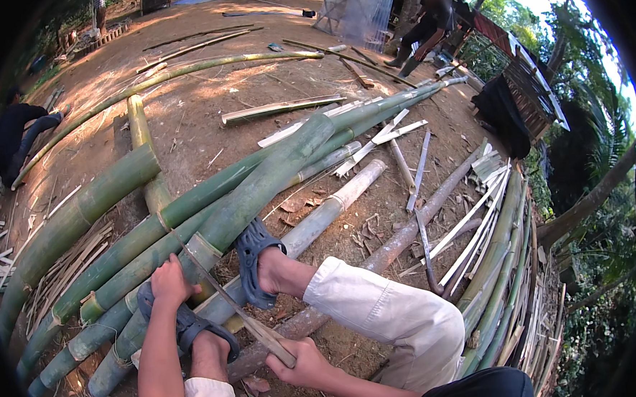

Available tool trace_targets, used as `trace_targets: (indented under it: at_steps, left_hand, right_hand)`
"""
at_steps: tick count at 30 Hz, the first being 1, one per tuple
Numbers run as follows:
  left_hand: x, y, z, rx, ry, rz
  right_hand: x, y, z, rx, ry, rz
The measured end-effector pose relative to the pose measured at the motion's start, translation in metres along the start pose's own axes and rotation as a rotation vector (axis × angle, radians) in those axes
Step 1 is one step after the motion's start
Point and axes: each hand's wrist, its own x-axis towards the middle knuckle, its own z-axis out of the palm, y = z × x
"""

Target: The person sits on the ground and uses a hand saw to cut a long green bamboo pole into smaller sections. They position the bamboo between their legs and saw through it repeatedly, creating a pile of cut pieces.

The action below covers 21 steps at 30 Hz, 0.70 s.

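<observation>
In my right hand (306,364) is the wooden handle of a long, narrow-bladed cutting tool (228,295); I cannot make out whether its edge has teeth. Its blade slants away to the left and lies across the near end of a thick green bamboo pole (268,171), close to a pale joint. My left hand (171,282) is closed over the bamboo just left of the blade, its fingertips partly hidden. My feet, in dark clogs (258,255), are set among the poles on either side of the blade.
More green bamboo poles (81,211) lie at the left, over a crosswise bamboo log (143,150). Split strips (484,211) and long poles are piled at the right. One person (431,23) sits at the far right, another (20,135) crouches far left.
</observation>
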Motion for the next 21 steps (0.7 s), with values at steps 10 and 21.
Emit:
trace_targets:
  at_steps: [10, 21]
  left_hand:
    - [0.001, 0.002, 0.003, -0.006, -0.034, 0.0]
    - [-0.006, 0.003, -0.003, -0.028, 0.008, 0.02]
  right_hand:
    - [0.132, -0.018, 0.041, 0.046, 0.084, -0.128]
    - [0.069, 0.006, 0.028, 0.067, 0.033, -0.061]
